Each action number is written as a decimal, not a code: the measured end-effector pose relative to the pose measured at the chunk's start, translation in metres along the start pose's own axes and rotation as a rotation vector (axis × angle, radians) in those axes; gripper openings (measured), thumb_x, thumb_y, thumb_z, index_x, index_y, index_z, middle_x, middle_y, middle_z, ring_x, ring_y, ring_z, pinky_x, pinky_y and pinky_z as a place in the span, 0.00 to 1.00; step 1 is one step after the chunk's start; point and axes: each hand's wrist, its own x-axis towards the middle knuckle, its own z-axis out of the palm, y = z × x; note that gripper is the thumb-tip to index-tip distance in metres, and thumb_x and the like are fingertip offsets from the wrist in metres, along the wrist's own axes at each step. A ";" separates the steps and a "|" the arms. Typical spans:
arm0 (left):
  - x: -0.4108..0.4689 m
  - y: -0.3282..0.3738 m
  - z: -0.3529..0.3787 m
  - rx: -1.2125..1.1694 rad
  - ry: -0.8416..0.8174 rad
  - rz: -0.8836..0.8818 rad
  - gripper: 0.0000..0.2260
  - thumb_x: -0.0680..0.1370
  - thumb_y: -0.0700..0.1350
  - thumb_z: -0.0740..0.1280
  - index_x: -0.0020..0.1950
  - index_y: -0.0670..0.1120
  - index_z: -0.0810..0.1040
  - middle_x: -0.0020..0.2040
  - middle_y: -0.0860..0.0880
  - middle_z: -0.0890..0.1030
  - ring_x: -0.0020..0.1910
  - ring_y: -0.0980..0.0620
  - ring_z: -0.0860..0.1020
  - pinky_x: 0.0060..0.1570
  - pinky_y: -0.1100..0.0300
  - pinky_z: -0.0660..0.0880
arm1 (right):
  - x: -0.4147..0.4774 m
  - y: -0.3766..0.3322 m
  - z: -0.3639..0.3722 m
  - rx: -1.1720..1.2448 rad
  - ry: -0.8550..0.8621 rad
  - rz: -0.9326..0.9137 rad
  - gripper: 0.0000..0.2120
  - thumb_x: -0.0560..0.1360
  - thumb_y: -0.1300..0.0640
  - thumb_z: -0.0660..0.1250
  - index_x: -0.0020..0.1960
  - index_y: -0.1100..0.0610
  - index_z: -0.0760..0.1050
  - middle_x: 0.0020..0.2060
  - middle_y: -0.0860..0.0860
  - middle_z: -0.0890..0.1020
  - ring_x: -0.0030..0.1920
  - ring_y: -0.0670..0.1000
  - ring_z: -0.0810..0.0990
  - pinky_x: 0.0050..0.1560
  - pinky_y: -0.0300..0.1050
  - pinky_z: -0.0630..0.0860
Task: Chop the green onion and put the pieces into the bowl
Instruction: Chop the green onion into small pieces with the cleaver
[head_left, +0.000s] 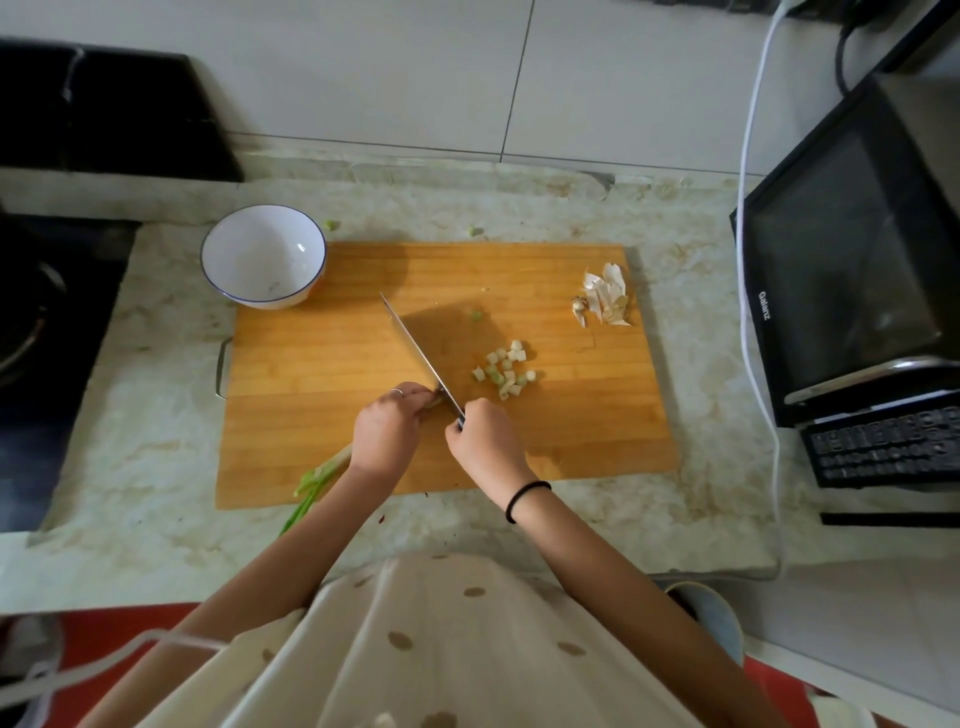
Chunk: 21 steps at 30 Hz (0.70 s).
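Note:
A green onion (317, 478) lies across the wooden cutting board (322, 364), its green end hanging off the near left edge. My left hand (387, 431) presses down on its pale end. My right hand (483, 434) grips the handle of a cleaver (421, 353), whose blade rests edge-down on the board right against my left fingers. Several cut pieces (504, 371) lie in a loose pile to the right of the blade. A white bowl with a blue rim (264, 257) stands at the board's far left corner, and I see no onion in it.
Garlic skins (605, 296) lie at the board's far right. Stray onion bits (477, 230) sit on the marble counter behind the board. A black microwave (852, 270) stands at the right with a white cable (748, 260) beside it. A stove (47, 322) is at the left.

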 end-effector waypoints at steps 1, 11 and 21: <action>-0.001 0.000 0.000 0.002 -0.003 0.001 0.14 0.62 0.29 0.71 0.41 0.44 0.84 0.43 0.50 0.84 0.29 0.47 0.79 0.25 0.63 0.72 | 0.001 -0.001 0.000 0.003 0.002 -0.003 0.18 0.76 0.60 0.60 0.30 0.54 0.59 0.27 0.49 0.67 0.31 0.54 0.70 0.26 0.41 0.61; -0.011 0.000 -0.006 0.046 -0.052 0.046 0.19 0.67 0.28 0.69 0.51 0.47 0.83 0.52 0.49 0.82 0.40 0.46 0.81 0.29 0.59 0.75 | -0.003 0.015 -0.020 0.028 0.067 0.045 0.18 0.77 0.60 0.60 0.30 0.53 0.60 0.26 0.49 0.67 0.27 0.49 0.67 0.24 0.40 0.59; -0.005 -0.001 -0.001 -0.089 -0.030 0.047 0.13 0.68 0.30 0.68 0.49 0.42 0.82 0.50 0.46 0.82 0.40 0.44 0.81 0.33 0.56 0.77 | -0.032 0.029 -0.013 -0.062 0.066 -0.064 0.17 0.76 0.59 0.60 0.30 0.54 0.60 0.26 0.48 0.67 0.26 0.47 0.66 0.24 0.39 0.59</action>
